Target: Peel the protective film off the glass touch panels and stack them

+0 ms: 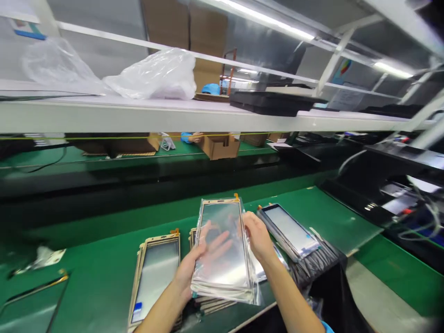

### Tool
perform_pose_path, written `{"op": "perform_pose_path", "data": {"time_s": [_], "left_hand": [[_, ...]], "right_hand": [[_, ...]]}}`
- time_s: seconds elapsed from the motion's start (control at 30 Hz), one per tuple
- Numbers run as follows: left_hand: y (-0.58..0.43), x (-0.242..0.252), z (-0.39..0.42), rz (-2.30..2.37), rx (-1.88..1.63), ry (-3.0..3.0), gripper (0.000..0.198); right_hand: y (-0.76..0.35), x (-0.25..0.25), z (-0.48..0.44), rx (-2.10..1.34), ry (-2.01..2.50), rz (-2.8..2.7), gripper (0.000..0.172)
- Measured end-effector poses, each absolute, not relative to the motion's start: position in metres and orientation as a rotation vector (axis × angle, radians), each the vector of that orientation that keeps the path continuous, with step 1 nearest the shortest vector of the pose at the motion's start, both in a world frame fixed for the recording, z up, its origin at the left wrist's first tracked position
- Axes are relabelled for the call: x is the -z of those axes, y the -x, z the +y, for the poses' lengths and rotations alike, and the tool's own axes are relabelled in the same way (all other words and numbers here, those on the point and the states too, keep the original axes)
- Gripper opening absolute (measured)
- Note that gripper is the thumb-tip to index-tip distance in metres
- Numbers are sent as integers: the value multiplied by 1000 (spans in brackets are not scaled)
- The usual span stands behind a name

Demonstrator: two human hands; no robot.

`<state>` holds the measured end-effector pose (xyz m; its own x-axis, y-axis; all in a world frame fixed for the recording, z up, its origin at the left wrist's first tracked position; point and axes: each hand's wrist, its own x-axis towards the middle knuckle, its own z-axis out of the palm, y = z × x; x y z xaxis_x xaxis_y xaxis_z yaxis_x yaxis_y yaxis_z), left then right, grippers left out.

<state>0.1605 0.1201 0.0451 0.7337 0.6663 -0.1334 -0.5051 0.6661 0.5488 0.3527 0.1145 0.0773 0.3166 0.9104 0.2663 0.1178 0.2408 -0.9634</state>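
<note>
Between my two hands is a touch-screen panel [222, 259], clear glass with a gold frame and an orange flex tab, in crinkled clear plastic. It seems to be one of a few stacked together. My left hand [192, 266] is closed on its left side, its fingers showing through the glass from beneath. At the right edge, my right hand [258, 233] grips the panel or its plastic, with the fingertips partly hidden. Below lies another pile of gold-framed panels [215, 305], mostly covered. A gold-framed stack [157, 273] rests to the left, and dark-framed panels [289, 229] to the right.
The green bench [93, 277] has a lone dark-framed panel [33, 305] at left. Black plastic wrapping [317, 261] lies at right. A white shelf [208, 118] crosses ahead with plastic bags [156, 76] and a black tray [274, 101]. Beyond, another person's hand [196, 137] touches a cardboard box [220, 147].
</note>
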Motion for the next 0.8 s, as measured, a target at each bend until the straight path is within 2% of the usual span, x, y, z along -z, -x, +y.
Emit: {"op": "perform_pose_path", "data": {"time_s": [0.13,0.17,0.33,0.4,0.57,0.67,0.8], "left_hand": [[-105,-56,111,419,-754,-371,83],[-94,-58,109,425,-778,-353,81],[-59,-62,100,395,-924,-286,64],[-50,-63,97,391,-956,-248,62],[-32,-73,87,414,-992,-188,60],[-24,-78,83,405,-1023,-156,62],[-19,-76,78,379,-1046,-142,71]], "right_hand": [[-318,-68,101,-440,1319,-1495,10],[-307,-69,94,-341,1298,-1648,11],[-235,-79,56,-174,900,-2306,45],[-211,-79,50,-115,836,-2379,49],[-182,-80,51,14,801,-2334,23],[-175,-84,51,48,736,-2313,17],[-168,-80,48,4,712,-2283,18]]}}
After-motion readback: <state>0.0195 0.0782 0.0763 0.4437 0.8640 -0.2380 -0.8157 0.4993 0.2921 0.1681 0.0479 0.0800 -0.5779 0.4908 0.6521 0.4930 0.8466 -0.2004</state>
